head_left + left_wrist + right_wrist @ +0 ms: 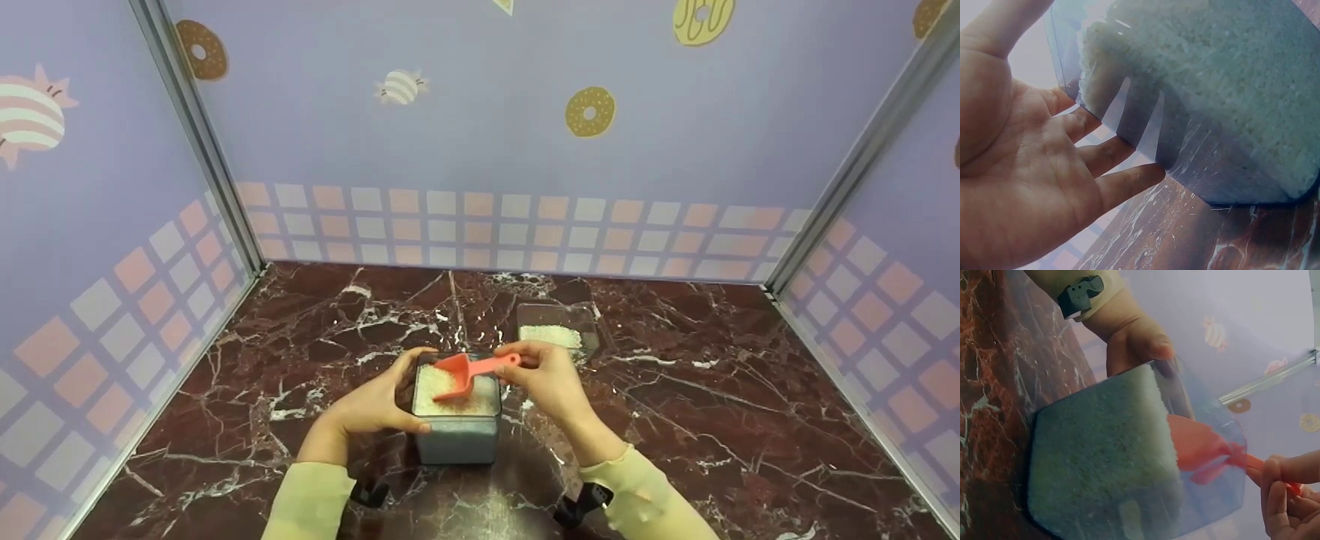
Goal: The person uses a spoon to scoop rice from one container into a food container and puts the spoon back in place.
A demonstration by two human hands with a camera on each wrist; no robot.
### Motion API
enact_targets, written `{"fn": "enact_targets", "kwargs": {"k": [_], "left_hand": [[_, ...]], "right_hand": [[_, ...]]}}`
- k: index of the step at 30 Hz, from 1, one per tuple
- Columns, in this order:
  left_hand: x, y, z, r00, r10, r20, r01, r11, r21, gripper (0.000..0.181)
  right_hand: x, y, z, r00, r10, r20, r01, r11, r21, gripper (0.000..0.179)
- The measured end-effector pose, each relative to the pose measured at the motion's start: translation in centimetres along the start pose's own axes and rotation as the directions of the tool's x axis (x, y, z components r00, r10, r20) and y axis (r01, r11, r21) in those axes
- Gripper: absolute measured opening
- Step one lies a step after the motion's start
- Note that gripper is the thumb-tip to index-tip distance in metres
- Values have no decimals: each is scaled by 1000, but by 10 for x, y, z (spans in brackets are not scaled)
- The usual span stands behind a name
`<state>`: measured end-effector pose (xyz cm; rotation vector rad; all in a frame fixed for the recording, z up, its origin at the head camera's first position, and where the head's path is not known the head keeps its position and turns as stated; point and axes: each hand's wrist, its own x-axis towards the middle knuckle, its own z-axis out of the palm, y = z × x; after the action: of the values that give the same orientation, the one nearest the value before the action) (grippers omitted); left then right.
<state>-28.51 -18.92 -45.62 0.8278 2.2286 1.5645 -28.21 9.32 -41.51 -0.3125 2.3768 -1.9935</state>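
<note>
In the head view a clear, blue-tinted square container point(459, 444) stands upright on the table, filled with white rice point(429, 384) to below its rim. My left hand point(379, 401) holds the container's left side, thumb on the near wall and fingers round toward the far one. Seen from the left wrist, those fingers point(1129, 183) lie against the clear wall. My right hand point(551, 379) pinches the handle of a red-orange scoop point(463, 377) over the right rim. The scoop's mouth points left, and its bowl point(1193, 441) sits inside the container at the rice surface.
Behind the right hand stands a low clear box point(556, 311) with some white rice in it. Loose grains lie scattered on the dark red marbled table point(697, 420). Patterned purple panels point(487, 135) close in the back and both sides.
</note>
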Motion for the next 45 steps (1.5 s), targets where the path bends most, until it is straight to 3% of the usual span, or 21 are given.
{"fn": "enact_targets", "kwargs": {"k": [9,25,36,45], "left_hand": [[-1,-1,-1,1000,-15,-11,16,999,38,104],[-1,0,0,1000,1,-2,-1,1000,-5,105],[-1,1,0,1000,-14,-21,16,997,73,106],[0,0,0,1000,-9,-8,9,1000,23,107]], "right_hand": [[1,9,5,999,42,16,-43,997,60,29],[5,20,-7,993,108,51,-115,975,188,35],[8,28,-15,980,151,129,-189,907,376,41],[14,38,-23,962,195,189,-261,860,439,45]]}}
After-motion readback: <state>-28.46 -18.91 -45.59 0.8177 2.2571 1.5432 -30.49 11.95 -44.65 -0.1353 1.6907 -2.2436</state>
